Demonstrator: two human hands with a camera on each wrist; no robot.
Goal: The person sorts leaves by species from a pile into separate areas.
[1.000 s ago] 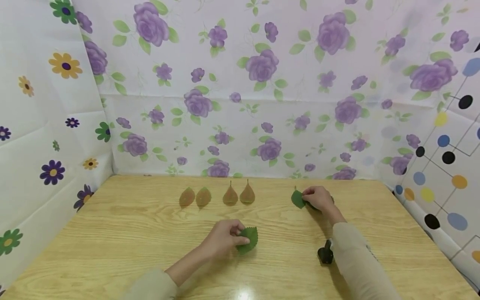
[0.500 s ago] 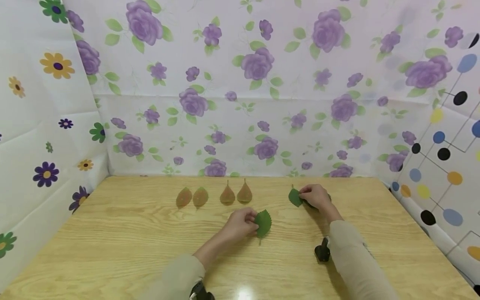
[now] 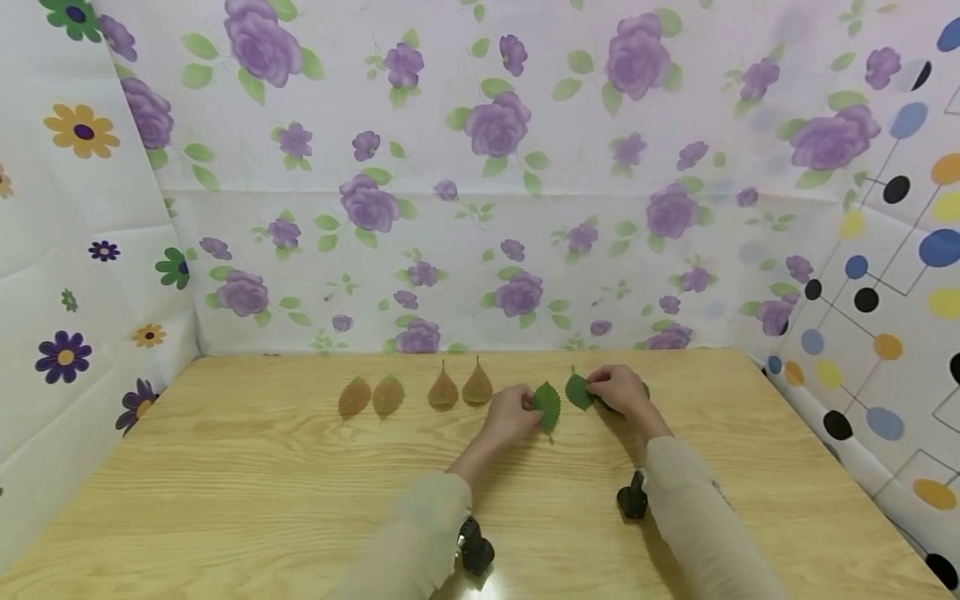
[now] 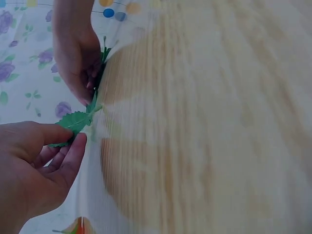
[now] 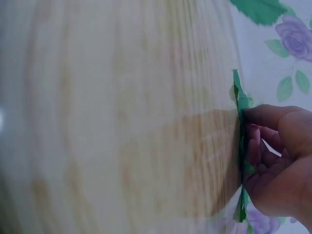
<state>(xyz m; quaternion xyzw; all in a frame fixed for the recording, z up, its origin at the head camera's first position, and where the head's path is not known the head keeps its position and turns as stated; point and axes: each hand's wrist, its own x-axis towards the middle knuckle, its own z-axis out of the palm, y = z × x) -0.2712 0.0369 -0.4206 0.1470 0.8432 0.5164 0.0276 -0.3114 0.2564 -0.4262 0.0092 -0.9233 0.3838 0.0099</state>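
Observation:
My left hand [image 3: 513,414] pinches a green leaf [image 3: 547,407] with a toothed edge and a short stem pointing toward me. In the left wrist view, thumb and fingers hold this leaf [image 4: 73,123] by one side. My right hand [image 3: 618,390] has its fingertips on the side of a second green leaf [image 3: 577,390], which sits at the back of the table, stem up. Close up in the right wrist view, that leaf [image 5: 240,100] shows edge-on at the fingertips of the right hand [image 5: 278,156]. Another dark green leaf [image 3: 646,390] lies mostly hidden behind the right hand.
Left of my hands, two reddish-orange oval pieces [image 3: 355,397] and two pear-shaped pieces [image 3: 443,390] with stems stand in a row on the wooden table [image 3: 300,492]. A flower-printed cloth [image 3: 420,250] hangs behind it. Black devices [image 3: 476,546] are strapped at both wrists.
My left hand has carried its leaf forward and right, turning it stem-down, close to the leaf at the right hand. The right hand stays at its leaf. The head view has shifted slightly right.

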